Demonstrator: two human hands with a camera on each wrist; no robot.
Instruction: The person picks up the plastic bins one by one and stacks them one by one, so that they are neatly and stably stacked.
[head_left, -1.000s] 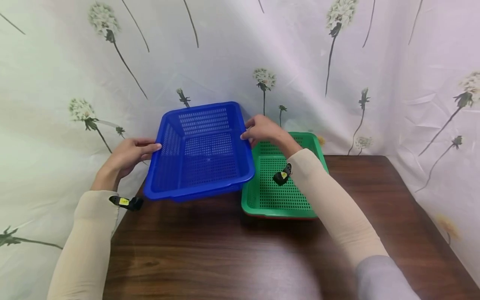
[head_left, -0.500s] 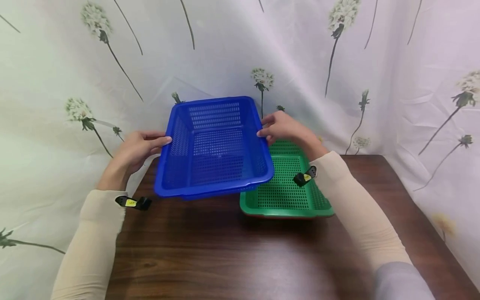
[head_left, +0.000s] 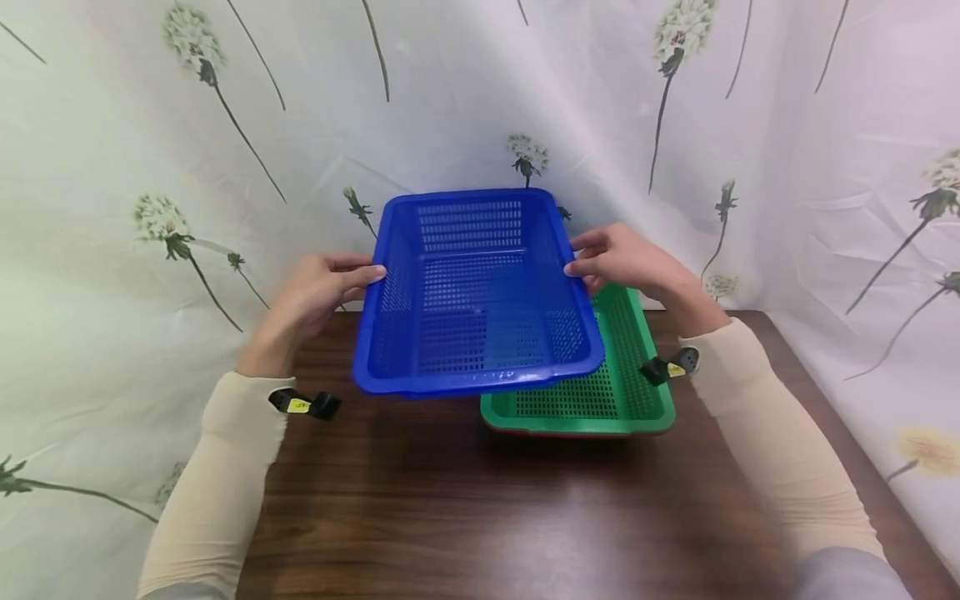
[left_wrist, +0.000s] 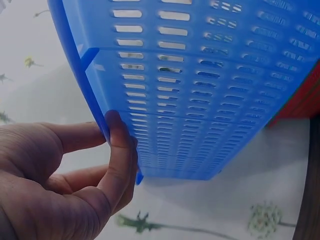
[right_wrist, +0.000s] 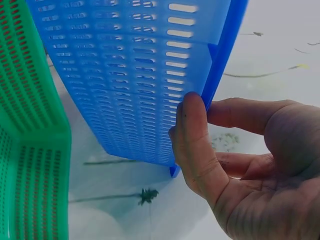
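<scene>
A blue rectangular plastic basket with slotted walls is held up between both hands, its near rim lower than its far rim. My left hand pinches the left rim, thumb on top and fingers under it; the left wrist view shows the fingertips against the slotted wall. On the opposite rim, my right hand has the same pinch, also plain in the right wrist view. Below and behind the blue basket, a green basket sits on the table, partly covered by it in the head view. Red shows just under the green rim.
The dark brown wooden table runs up to a white curtain printed with dandelions, which also hangs at both sides. In the left wrist view a red basket wall shows at the right edge.
Both hands have carried the blue basket to the right, from the left of the green basket to partly over it. The green basket has stayed in place.
</scene>
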